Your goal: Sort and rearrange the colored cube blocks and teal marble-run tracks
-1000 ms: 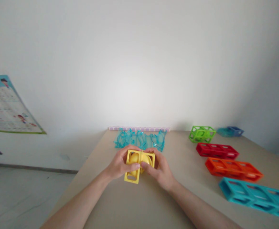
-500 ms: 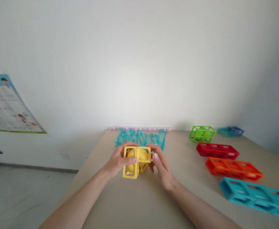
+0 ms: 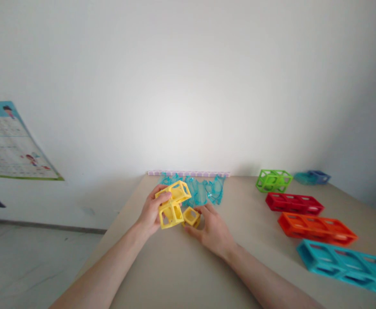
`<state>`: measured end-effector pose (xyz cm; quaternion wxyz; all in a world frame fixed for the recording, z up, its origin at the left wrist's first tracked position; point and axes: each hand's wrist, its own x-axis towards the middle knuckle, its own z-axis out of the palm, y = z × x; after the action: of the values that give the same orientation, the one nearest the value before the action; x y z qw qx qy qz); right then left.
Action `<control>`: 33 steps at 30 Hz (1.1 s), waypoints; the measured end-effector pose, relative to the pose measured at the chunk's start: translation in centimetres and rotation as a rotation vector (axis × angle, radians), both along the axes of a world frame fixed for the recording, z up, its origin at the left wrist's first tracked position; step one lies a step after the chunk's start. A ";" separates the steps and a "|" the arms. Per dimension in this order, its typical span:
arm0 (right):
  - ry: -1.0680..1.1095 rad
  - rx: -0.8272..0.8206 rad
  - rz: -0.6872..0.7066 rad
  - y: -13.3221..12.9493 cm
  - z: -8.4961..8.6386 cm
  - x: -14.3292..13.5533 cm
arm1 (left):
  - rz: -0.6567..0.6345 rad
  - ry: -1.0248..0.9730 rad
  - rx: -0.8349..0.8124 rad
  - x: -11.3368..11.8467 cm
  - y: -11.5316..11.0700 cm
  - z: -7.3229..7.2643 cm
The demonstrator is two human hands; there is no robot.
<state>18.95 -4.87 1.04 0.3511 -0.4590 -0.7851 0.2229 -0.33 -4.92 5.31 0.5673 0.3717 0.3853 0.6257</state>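
In the head view, my left hand (image 3: 150,211) is closed on a yellow openwork block piece (image 3: 174,192), made of joined cube frames in a bent shape. The piece is tilted and held above the table, with my thumb across its near face. Just to its right and lower, a smaller yellow cube frame (image 3: 191,216) is between the thumb and fingers of my right hand (image 3: 214,228). My right thumb is at the near side of that cube and the fingers at its far side. Part of the cube is hidden by the hand.
Crumpled translucent teal plastic (image 3: 204,189) lies behind my hands, before a patterned strip (image 3: 188,173) at the wall. On the right are a green frame block (image 3: 273,180), red block (image 3: 294,203), orange block (image 3: 316,228), teal block (image 3: 345,264) and blue block (image 3: 318,176).
My left hand has turned the yellow piece and moved it slightly left and up. My right hand has come off that piece and gone down to the yellow cube frame on the table.
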 end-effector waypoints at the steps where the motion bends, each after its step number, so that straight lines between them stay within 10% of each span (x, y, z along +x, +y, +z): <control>1: 0.000 -0.002 0.004 0.1 -0.1 0.0 | 0.001 -0.005 0.007 0.0 0.0 0.0; 8: 0.314 -0.096 -0.043 0.1 0.4 0.0 | -0.032 -0.117 0.045 -0.7 0.3 -0.4; 15: 0.853 -0.272 0.216 0.1 0.6 0.3 | -0.097 -0.184 -0.069 -0.8 0.4 -0.3; 33: 0.833 -0.144 0.366 -0.5 0.9 0.1 | -0.172 -0.132 -0.118 0.2 0.2 -1.1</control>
<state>19.03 -5.39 1.92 0.5588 -0.2072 -0.6277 0.5008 -0.09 -4.69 4.20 0.6637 0.3275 0.3500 0.5742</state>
